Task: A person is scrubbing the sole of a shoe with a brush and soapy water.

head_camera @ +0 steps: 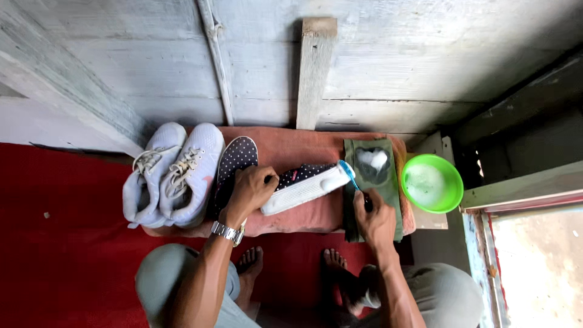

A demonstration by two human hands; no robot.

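My left hand (250,189) grips a dark polka-dot slip-on shoe (302,186) with a white sole, tipped on its side on the pink cloth-covered bench (303,144). My right hand (374,215) holds a blue toothbrush (348,171) whose bristles touch the toe end of the white sole. The matching polka-dot shoe (237,159) lies flat just left of my left hand. A silver watch sits on my left wrist.
A pair of white lace-up sneakers (173,173) rests at the bench's left end. A green cloth (388,182) with white foam lies at the right end, next to a green bowl (449,195) of soapy water. Red floor covering below; grey plank wall behind.
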